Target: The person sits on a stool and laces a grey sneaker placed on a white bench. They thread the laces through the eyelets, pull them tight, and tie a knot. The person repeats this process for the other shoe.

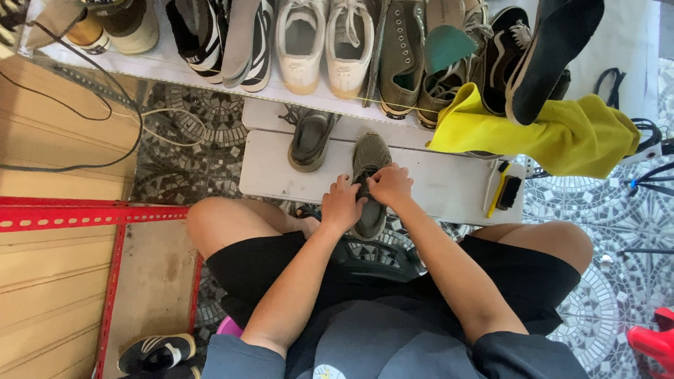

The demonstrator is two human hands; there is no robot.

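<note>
Where the white bench (435, 186) stands before the knees, an olive shoe (370, 184) lying lengthwise, toe away from the body, heel over the near edge. Left hand (342, 205) closed on the shoe's left side, fingers curled at the lace area. Right hand (390, 185) closed on the shoe's top, touching the left hand, fingertips pinched at the laces. Second dark shoe (309, 139) just beside, to the left, on the same bench. Yellow brush (504, 191) at the bench's right end. Yellow cloth (547, 130) hanging over the shelf (168, 67) above, next to a row of sneakers. Red frame (84, 214) at the left.
</note>
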